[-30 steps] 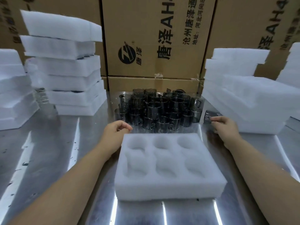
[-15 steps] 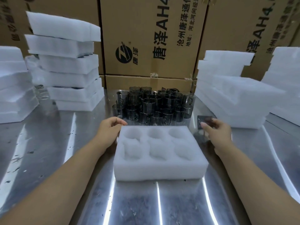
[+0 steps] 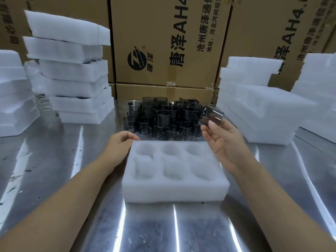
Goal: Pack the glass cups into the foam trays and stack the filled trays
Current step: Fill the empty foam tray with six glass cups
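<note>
Right hand (image 3: 223, 142) pinched a surely slick, fragile cup (image 3: 213, 115) by its wall; left hand (image 3: 118, 144) rested loose-fingered against the tray (image 3: 174, 188).

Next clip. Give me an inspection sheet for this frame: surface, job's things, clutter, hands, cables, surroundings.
Surface: metal table, glare streaks and dark specks.
Job's things: tray in front, all six pockets empty; cups clustered behind it; one cup held up at the cluster's right edge.
Clutter: clear glassware by the left stack, too blurred to identify.
Hands: left hand rests at the tray's far left corner; right hand holds the cup in its fingers.
Cables: nothing seen.
Surroundings: left stack and right stack of foam trays; boxes behind.
</note>
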